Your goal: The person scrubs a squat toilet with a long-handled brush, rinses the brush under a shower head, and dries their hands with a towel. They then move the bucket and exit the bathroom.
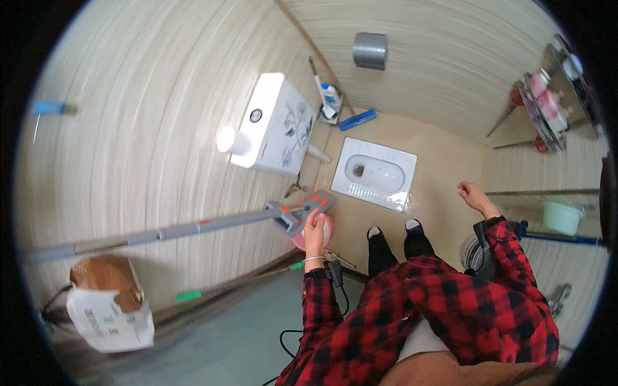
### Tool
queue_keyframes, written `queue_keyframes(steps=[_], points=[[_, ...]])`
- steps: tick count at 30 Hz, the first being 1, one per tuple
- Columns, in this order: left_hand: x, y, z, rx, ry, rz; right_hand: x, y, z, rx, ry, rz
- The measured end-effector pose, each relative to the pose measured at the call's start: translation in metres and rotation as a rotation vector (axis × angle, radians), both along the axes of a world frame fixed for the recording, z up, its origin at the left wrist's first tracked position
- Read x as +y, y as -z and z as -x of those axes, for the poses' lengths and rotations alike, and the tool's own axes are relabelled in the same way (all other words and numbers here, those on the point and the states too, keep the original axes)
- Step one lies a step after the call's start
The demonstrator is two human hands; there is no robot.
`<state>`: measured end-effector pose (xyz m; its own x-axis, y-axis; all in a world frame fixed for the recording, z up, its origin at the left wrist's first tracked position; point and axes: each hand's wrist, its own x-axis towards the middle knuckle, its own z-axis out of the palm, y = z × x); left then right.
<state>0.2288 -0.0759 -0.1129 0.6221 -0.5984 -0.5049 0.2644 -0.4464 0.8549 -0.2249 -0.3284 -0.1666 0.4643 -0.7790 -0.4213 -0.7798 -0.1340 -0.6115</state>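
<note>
My left hand (315, 234) hangs over a pink basin (327, 230), near the grey and orange head of a flat mop (314, 208); its fingers look slightly curled, and whether they touch anything is unclear. My right hand (474, 197) is held in the air over the tan floor, right of a white squat toilet (376, 173), fingers loosely bent and nothing visible in them. On the left wall a white cistern (275, 125) with a leaf pattern carries a white lidded container (232, 140).
A blue broom head (357, 120) and a toilet brush (318, 87) stand in the far corner. A metal paper holder (370, 51) hangs on the far wall. Bottles fill a rack (543, 113) at right, above a mint-green bucket (562, 218). A paper bag (112, 309) sits left.
</note>
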Motion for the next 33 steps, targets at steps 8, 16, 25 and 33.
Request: queue_keyframes(steps=[8, 16, 25, 33], points=[[-0.076, 0.006, -0.057, -0.054, 0.22, 0.089, 0.105, -0.027, 0.04, 0.011, 0.305, -0.031], [-0.123, 0.015, -0.02, -0.08, 0.477, 0.015, 0.185, 0.022, 0.094, 0.064, 0.53, -0.083], [-0.142, 0.085, 0.097, 0.084, 0.712, -0.237, 0.337, 0.082, 0.17, 0.13, 0.779, -0.34], [-0.134, 0.146, 0.297, 0.174, 0.949, -0.209, 0.374, 0.202, 0.372, 0.45, 1.27, -0.279]])
